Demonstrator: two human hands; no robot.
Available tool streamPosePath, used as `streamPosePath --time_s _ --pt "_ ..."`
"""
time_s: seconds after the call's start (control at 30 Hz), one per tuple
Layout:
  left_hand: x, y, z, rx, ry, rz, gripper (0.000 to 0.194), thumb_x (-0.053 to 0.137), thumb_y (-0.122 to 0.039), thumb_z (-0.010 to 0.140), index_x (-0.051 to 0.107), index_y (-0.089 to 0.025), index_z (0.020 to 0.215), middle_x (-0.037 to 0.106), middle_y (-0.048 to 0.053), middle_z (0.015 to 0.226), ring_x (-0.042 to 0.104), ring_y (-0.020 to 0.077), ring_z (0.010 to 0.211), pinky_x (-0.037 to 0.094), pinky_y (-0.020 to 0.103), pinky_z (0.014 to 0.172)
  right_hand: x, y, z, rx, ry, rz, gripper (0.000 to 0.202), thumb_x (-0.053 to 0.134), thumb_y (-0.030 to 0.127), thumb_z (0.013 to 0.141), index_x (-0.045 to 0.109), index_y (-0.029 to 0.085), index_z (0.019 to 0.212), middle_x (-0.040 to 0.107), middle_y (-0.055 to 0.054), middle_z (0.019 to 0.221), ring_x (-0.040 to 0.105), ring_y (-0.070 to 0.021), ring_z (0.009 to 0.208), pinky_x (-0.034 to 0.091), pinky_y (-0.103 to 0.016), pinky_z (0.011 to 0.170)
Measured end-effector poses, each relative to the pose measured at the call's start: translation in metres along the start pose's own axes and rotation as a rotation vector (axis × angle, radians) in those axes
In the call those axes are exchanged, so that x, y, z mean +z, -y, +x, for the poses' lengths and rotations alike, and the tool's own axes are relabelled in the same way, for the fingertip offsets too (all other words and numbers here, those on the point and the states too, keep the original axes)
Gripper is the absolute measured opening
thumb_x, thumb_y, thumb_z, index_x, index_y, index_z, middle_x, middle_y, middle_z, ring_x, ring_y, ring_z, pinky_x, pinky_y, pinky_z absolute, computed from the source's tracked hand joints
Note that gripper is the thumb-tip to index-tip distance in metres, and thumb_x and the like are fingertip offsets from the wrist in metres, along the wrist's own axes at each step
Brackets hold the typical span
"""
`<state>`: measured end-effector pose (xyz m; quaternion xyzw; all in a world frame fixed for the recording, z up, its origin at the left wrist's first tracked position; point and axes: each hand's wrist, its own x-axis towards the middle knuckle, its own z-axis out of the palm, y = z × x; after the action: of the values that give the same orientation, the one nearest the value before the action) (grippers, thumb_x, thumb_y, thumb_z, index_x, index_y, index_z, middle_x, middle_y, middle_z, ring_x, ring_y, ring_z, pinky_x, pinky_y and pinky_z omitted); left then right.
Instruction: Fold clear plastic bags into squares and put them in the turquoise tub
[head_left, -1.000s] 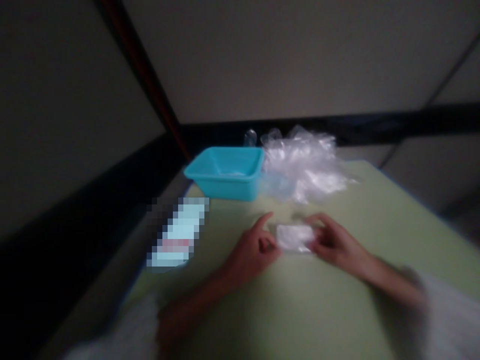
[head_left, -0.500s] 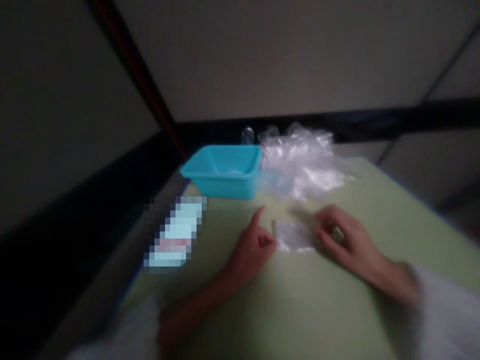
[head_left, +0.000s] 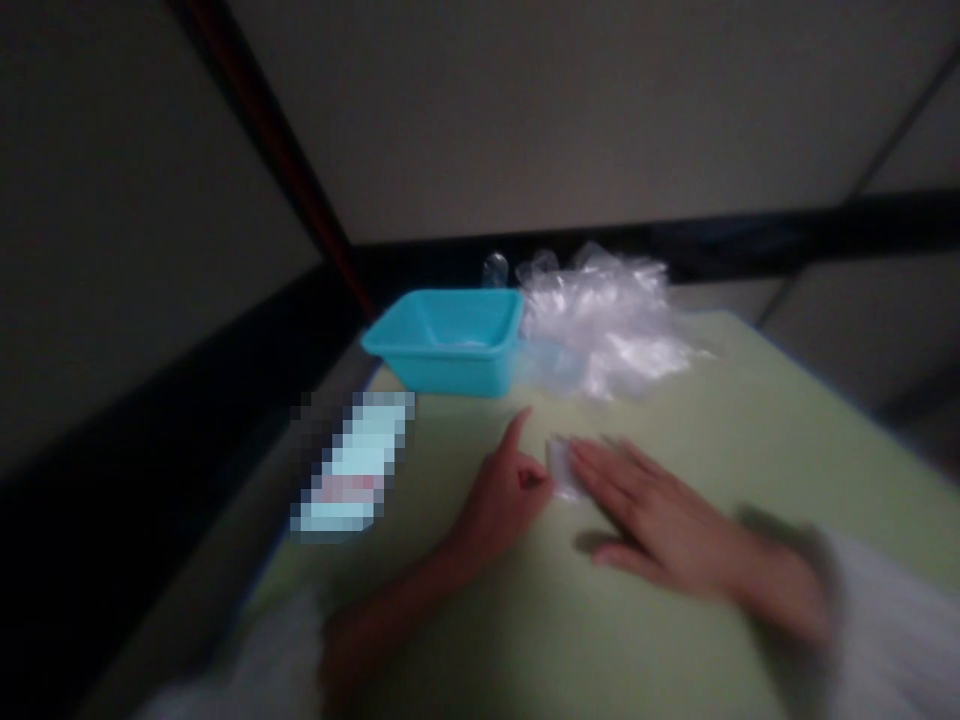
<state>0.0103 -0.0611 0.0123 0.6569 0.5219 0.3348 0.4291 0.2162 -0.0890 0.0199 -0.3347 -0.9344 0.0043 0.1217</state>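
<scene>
A small, clear plastic bag (head_left: 562, 470) lies flat on the yellow-green tabletop. At its left edge, my left hand (head_left: 506, 495) is closed, thumb and curled fingers pinching the bag's side while one finger points outward. My right hand (head_left: 660, 515) lies palm down over the bag's right part, fingers stretched out and thumb apart. Much of the bag is hidden beneath those fingers. Whether anything is inside it I cannot tell, since the picture is dim and blurred.
A turquoise plastic basin (head_left: 450, 370) stands at the back left of the table (head_left: 540, 640). Beside it is a heap of clear plastic bags (head_left: 607, 320). A pixelated light-coloured object (head_left: 364, 460) lies near the left edge. Wall panels rise behind the table.
My right hand has gone from curled fingers at the bag's right side to lying flat across it, further left. My left hand has stayed in place at the left edge.
</scene>
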Motion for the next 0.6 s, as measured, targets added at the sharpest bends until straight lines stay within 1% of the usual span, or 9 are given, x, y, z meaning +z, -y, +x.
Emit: streamPosePath --time_s 0.13,0.33,0.6 --pt "0.0 0.0 0.002 0.001 0.008 0.013 0.085 0.057 -0.006 0.07 0.017 -0.013 0.145 0.06 -0.007 0.062 0.051 0.0091 0.054 0.042 0.019 0.059 0.007 0.0 -0.001 0.017 0.04 0.001 0.081 0.037 0.06 0.09 0.019 0.004 0.146 0.025 -0.021 0.149 0.021 -0.0282 0.139 0.022 -0.05 0.112" --pt "-0.001 -0.002 0.003 -0.001 0.017 0.025 0.085 0.056 -0.006 0.07 0.017 -0.01 0.145 0.06 -0.007 0.062 0.052 0.0095 0.054 0.043 0.02 0.059 0.011 -0.005 0.001 0.037 0.088 0.038 0.081 0.034 0.061 0.09 0.016 0.006 0.147 0.021 -0.019 0.15 0.018 -0.0274 0.139 0.018 -0.05 0.113" --pt "0.0 0.004 0.004 -0.013 -0.01 0.021 0.078 0.058 -0.01 0.07 0.024 -0.009 0.14 0.059 -0.007 0.062 0.053 0.0107 0.057 0.043 0.021 0.061 0.013 -0.006 0.001 0.043 0.093 0.069 0.079 0.033 0.059 0.091 0.014 0.008 0.147 0.02 -0.018 0.151 0.017 -0.0257 0.14 0.016 -0.049 0.114"
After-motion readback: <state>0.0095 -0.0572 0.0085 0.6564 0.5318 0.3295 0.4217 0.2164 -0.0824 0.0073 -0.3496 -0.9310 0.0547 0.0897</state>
